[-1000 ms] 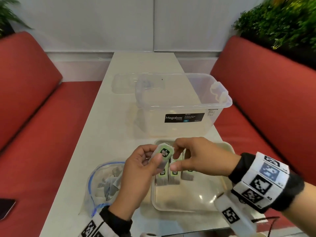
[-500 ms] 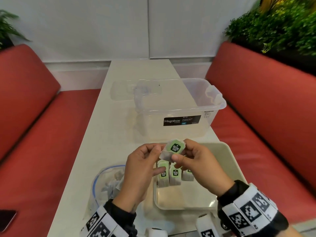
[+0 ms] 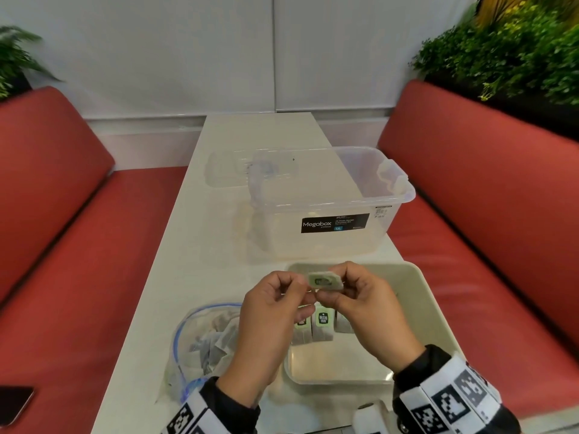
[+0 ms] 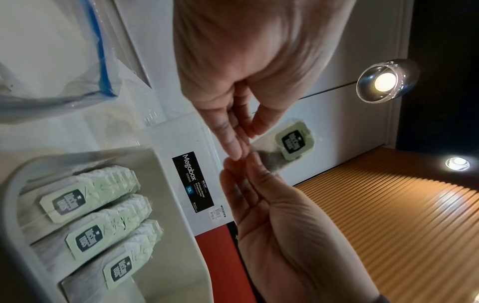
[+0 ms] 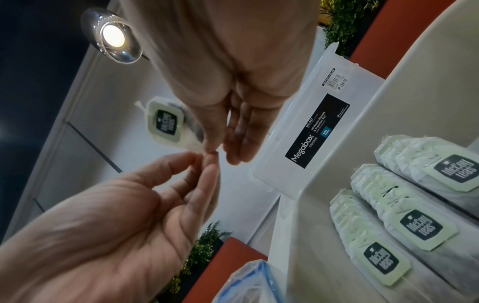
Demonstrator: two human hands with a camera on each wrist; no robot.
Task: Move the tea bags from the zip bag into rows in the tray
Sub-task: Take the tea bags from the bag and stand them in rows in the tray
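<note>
On the white table [image 3: 175,245] the big clear box [image 3: 332,208] sits at the far side with its lid [image 3: 232,170] flat behind it, and neither looks to be part of this job. Nearer in, the beige tray [image 3: 419,296] has three rows [image 4: 101,221] of tea bags standing side by side toward its far left part, green tags facing up, each row several bags deep by the look of the wrist views; the rest of the tray floor is bare, so there's plenty of room for more. Just left of the tray, the zip bag [image 3: 200,343] lies open on the table and there's a loose heap of bags inside, so I'd call this partway through, with a fair share yet to come across. Now the hands: both are up above the tray's far edge, fingertips nearly meeting. The left hand [image 3: 269,321] pinches one end of a single tea bag [image 3: 322,280] between thumb and fingers, the other fingers loosely curled, and the right hand [image 3: 372,308] pinches the other end the same way. The bag is in the air between them, touching nothing else, tag showing, looking as if it's being squared up for placing.
</note>
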